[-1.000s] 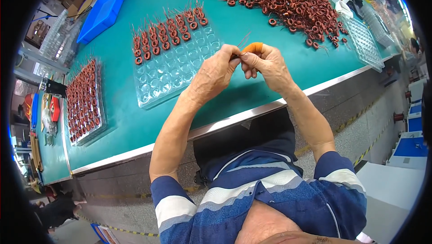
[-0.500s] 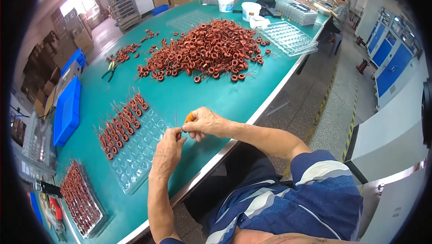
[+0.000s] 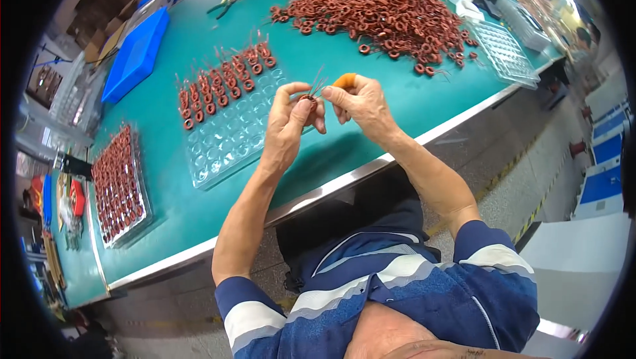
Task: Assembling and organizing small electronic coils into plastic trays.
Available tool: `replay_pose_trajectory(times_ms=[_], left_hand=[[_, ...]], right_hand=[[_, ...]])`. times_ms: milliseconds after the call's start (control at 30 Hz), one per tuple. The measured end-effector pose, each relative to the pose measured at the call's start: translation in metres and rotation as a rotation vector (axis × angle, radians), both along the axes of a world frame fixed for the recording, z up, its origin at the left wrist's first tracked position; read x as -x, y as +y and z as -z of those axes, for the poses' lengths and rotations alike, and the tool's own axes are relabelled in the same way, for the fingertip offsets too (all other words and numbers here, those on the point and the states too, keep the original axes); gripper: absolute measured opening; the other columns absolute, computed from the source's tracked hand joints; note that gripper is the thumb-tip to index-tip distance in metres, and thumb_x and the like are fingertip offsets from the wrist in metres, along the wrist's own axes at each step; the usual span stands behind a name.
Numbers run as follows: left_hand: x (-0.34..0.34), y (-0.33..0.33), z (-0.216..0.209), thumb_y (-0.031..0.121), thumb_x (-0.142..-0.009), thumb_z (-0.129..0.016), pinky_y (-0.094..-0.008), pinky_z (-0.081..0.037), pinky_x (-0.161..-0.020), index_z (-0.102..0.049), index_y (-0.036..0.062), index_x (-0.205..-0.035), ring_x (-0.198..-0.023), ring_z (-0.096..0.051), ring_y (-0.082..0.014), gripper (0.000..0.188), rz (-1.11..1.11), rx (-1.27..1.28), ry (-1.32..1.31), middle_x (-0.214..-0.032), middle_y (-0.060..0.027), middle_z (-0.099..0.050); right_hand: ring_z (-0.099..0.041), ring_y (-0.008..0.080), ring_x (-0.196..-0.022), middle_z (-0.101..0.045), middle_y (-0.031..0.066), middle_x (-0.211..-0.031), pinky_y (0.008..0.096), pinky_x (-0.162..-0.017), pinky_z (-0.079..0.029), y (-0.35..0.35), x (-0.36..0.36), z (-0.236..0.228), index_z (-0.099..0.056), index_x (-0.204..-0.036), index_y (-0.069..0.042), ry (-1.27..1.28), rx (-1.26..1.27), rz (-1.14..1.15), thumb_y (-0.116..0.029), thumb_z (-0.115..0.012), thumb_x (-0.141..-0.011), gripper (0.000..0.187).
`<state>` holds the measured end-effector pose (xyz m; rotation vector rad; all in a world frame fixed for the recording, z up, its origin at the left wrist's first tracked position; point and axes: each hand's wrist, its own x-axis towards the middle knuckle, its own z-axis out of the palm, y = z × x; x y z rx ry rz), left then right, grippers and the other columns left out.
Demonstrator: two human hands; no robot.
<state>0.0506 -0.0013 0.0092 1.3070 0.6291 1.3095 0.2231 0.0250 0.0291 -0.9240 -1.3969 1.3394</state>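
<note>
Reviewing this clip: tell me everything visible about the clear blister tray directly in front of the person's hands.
The clear blister tray is a transparent, thin, plastic-looking sheet moulded into a grid of round pockets. It lies flat on the green table, turned at an angle to the table's near edge. Its far rows hold reddish-brown ring coils with wire leads sticking up; the nearer pockets look empty. The left hand is seen over its right end; whether they touch cannot be told. The right hand is beside it.

teal workbench [image 3: 371,140] | grey floor [image 3: 523,187] | blue cabinets [image 3: 606,160] right
</note>
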Motion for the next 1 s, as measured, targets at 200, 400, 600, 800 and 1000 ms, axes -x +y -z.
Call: replay_pose_trajectory(times_ms=[200, 400, 600, 800, 1000], left_hand=[[-0.002, 0.000, -0.001, 0.018, -0.099, -0.044, -0.0256, -0.045, -0.067, -0.044, -0.0019, -0.125, -0.069, -0.052, -0.0114, 0.032, 0.001, 0.117, 0.003, -0.084, -0.0054, -0.054], [0.000, 0.005, 0.008, 0.020, -0.098, -0.050, -0.0245, -0.043, -0.059, -0.055, 0.0017, -0.106, -0.064, -0.050, -0.0102, 0.021, -0.086, 0.129, -0.018, -0.077, -0.0032, -0.055], [0.003, 0.009, 0.010, 0.019, -0.098, -0.049, -0.0241, -0.043, -0.056, -0.054, 0.0009, -0.105, -0.060, -0.049, -0.0101, 0.020, -0.116, 0.161, -0.071, -0.075, -0.0042, -0.055], [-0.002, 0.006, 0.004, 0.020, -0.098, -0.048, -0.0255, -0.042, -0.056, -0.054, 0.0013, -0.105, -0.060, -0.049, -0.0113, 0.020, -0.020, 0.198, -0.160, -0.074, -0.0040, -0.054], [-0.002, 0.002, 0.000, 0.020, -0.098, -0.049, -0.0281, -0.040, -0.056, -0.049, 0.0028, -0.111, -0.060, -0.048, -0.0130, 0.022, 0.045, 0.276, -0.201, -0.074, -0.0036, -0.051]], right_hand=[[-0.058, 0.0111, -0.089, -0.066, 0.0067, -0.094, 0.0266, -0.083, -0.046, -0.002, 0.011, 0.014, -0.059, -0.113, 0.002, 0.096, -0.039, 0.006, -0.029, -0.071, -0.085, 0.043], [-0.058, 0.0103, -0.086, -0.065, 0.0084, -0.098, 0.0264, -0.078, -0.049, 0.006, 0.015, 0.018, -0.056, -0.115, 0.002, 0.005, -0.078, -0.022, -0.027, -0.074, -0.083, 0.047], [-0.060, 0.0094, -0.071, -0.066, 0.0061, -0.084, 0.0203, -0.063, -0.047, 0.002, 0.014, 0.008, -0.054, -0.115, 0.002, 0.054, -0.140, 0.177, -0.026, -0.076, -0.081, 0.049], [-0.061, 0.0090, -0.068, -0.066, 0.0073, -0.085, 0.0199, -0.056, -0.046, 0.006, 0.005, 0.009, -0.056, -0.112, 0.002, 0.041, -0.085, 0.120, -0.031, -0.069, -0.087, 0.043], [-0.060, 0.0090, -0.070, -0.064, 0.0060, -0.086, 0.0204, -0.058, -0.047, 0.004, 0.007, 0.011, -0.059, -0.111, 0.003, 0.175, -0.046, -0.001, -0.030, -0.062, -0.093, 0.038]])
